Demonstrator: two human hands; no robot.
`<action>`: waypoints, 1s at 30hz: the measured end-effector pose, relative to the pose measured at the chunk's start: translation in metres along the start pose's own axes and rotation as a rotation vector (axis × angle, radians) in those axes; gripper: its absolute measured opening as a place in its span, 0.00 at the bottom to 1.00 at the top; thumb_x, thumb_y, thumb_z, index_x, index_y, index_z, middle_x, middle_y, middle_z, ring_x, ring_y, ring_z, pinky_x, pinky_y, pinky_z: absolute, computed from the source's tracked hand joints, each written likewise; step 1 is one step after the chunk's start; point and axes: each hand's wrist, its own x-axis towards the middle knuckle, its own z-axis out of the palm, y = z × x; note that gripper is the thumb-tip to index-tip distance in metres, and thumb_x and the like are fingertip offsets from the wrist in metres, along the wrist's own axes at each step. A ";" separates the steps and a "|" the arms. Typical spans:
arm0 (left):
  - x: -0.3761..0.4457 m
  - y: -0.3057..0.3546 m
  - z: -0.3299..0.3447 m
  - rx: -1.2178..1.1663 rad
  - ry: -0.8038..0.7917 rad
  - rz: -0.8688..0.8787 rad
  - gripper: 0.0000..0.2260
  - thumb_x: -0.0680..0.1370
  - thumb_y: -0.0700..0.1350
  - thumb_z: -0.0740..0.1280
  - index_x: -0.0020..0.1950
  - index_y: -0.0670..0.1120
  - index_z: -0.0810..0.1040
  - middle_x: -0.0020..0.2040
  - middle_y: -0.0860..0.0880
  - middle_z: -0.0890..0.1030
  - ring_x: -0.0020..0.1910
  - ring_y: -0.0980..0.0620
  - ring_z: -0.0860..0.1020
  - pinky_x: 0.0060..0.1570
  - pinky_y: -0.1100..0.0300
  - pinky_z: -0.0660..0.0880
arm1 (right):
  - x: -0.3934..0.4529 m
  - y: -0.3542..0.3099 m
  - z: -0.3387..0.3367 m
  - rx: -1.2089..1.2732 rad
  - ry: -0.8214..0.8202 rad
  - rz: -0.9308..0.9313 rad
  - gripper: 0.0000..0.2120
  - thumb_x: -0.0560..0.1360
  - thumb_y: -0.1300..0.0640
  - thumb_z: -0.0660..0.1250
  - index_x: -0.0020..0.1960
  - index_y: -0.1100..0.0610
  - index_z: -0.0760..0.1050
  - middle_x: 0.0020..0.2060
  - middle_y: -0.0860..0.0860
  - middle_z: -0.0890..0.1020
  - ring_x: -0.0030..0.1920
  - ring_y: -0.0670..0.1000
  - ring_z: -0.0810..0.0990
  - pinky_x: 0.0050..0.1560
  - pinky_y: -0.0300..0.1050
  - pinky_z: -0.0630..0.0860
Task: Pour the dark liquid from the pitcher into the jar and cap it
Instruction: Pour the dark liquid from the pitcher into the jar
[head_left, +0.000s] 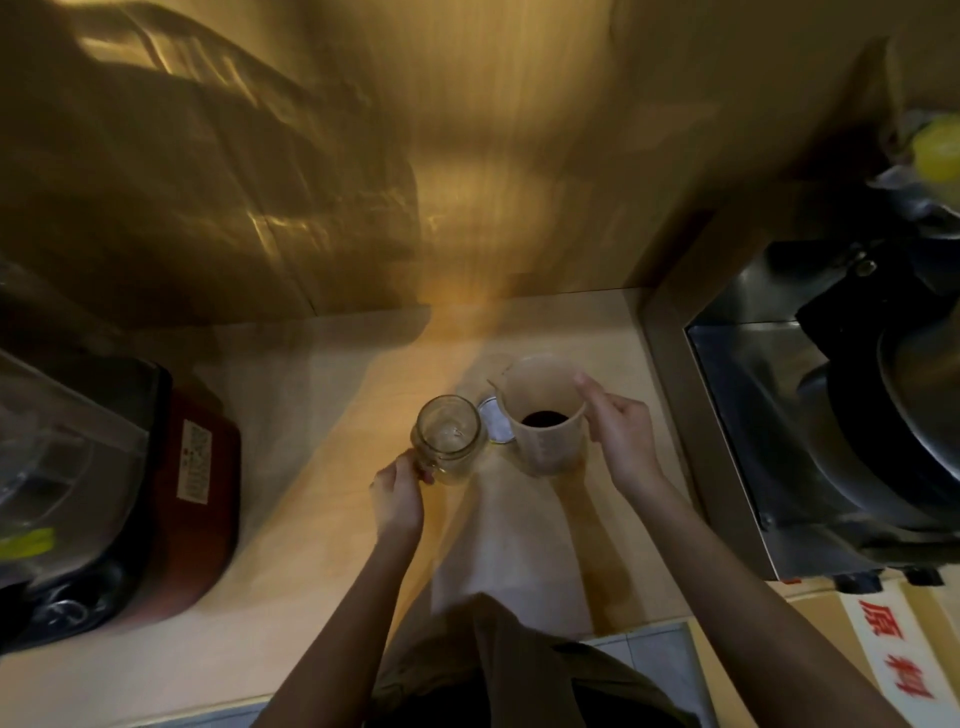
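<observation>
While upright on the counter (311, 499):
Jar (448, 436): uncapped, gripped low by left hand (397, 496).
Pitcher (543, 415): just right of jar, grasped by right hand (621, 434), dark liquid (543, 419) inside.
Lid (493, 423): between jar and pitcher.

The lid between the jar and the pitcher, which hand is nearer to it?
Roughly equal; maybe left. The left hand holds the jar beside the lid; the right hand grips the pitcher on its far side.

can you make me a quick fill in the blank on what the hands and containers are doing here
1. The left hand grips the glass jar by its ____.
2. The right hand holds the pitcher, which has ____ liquid at its bottom.
3. The jar has no ____ on it yet.
4. The round lid lies on the counter ____ the jar and the pitcher.

Missing words: handle; dark; lid; between
</observation>
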 end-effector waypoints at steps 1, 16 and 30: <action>0.001 0.002 0.000 -0.017 -0.017 -0.014 0.19 0.75 0.50 0.52 0.29 0.43 0.71 0.31 0.43 0.74 0.35 0.45 0.71 0.39 0.54 0.66 | 0.002 0.000 0.001 -0.009 0.001 -0.001 0.24 0.75 0.51 0.67 0.25 0.59 0.64 0.23 0.53 0.63 0.21 0.42 0.62 0.24 0.32 0.63; 0.030 0.065 -0.021 -0.212 -0.088 -0.063 0.23 0.78 0.49 0.56 0.22 0.45 0.64 0.16 0.52 0.65 0.18 0.55 0.63 0.24 0.61 0.60 | 0.020 -0.042 0.006 0.030 -0.092 -0.242 0.25 0.77 0.54 0.65 0.24 0.61 0.63 0.23 0.53 0.61 0.26 0.50 0.60 0.32 0.41 0.65; 0.005 0.146 -0.050 0.462 -0.116 0.320 0.24 0.78 0.55 0.55 0.26 0.43 0.71 0.29 0.43 0.75 0.32 0.44 0.73 0.41 0.50 0.71 | 0.037 -0.148 0.003 -0.598 -0.127 -0.636 0.31 0.74 0.44 0.65 0.24 0.68 0.69 0.23 0.67 0.73 0.28 0.62 0.74 0.37 0.54 0.75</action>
